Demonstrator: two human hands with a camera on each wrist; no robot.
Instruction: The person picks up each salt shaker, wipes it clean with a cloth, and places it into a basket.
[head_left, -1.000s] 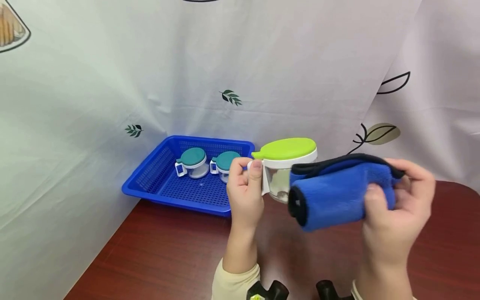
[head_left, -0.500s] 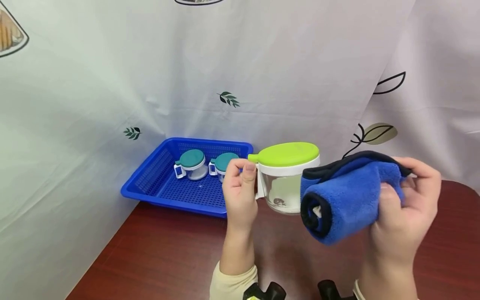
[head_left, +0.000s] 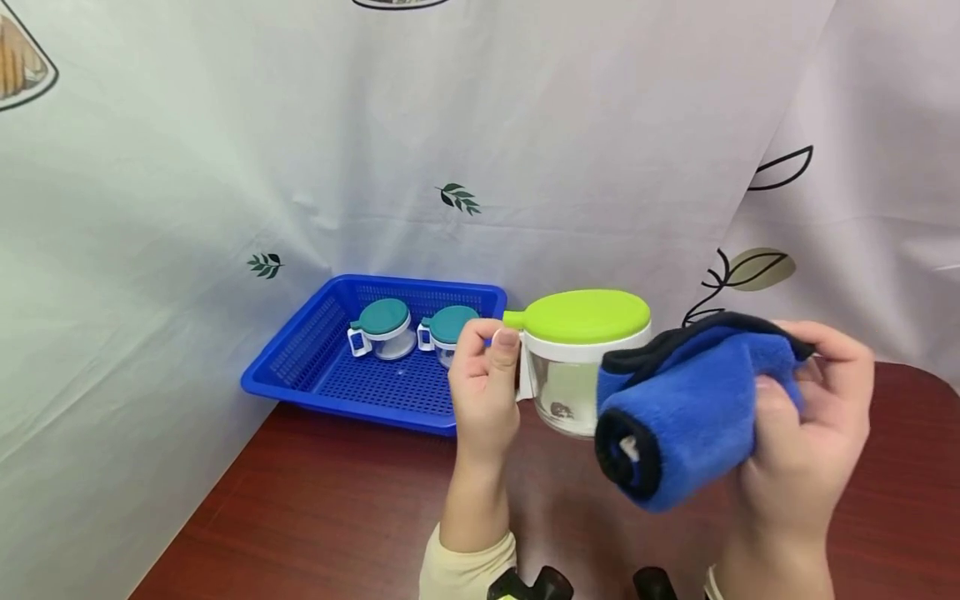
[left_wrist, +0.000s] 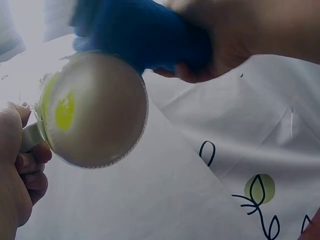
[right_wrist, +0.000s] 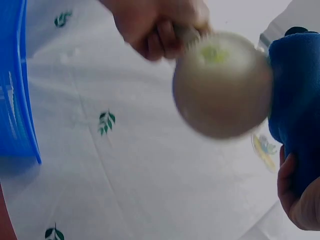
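My left hand [head_left: 483,392] grips the white handle of a clear seasoning jar [head_left: 566,392] with a lime-green lid [head_left: 588,317], held upright above the table. In the left wrist view the jar's round base [left_wrist: 100,112] faces the camera, the fingers curled round its handle [left_wrist: 32,137]. My right hand [head_left: 810,425] holds a rolled blue cloth [head_left: 697,408] with black edging, thumb in front and fingers behind. The cloth overlaps the jar's right side in the head view. In the right wrist view the cloth [right_wrist: 297,100] is right at the jar's edge.
A blue plastic basket [head_left: 322,392] stands at the back left of the brown table [head_left: 337,500]. Two smaller jars with teal lids, a left one [head_left: 386,325] and a right one [head_left: 450,325], sit inside it. White patterned fabric [head_left: 585,150] hangs behind.
The cloth has swung lower and its rolled end has turned toward the camera, uncovering more of the jar. The jar has come slightly lower and nearer. Both hands keep their hold.
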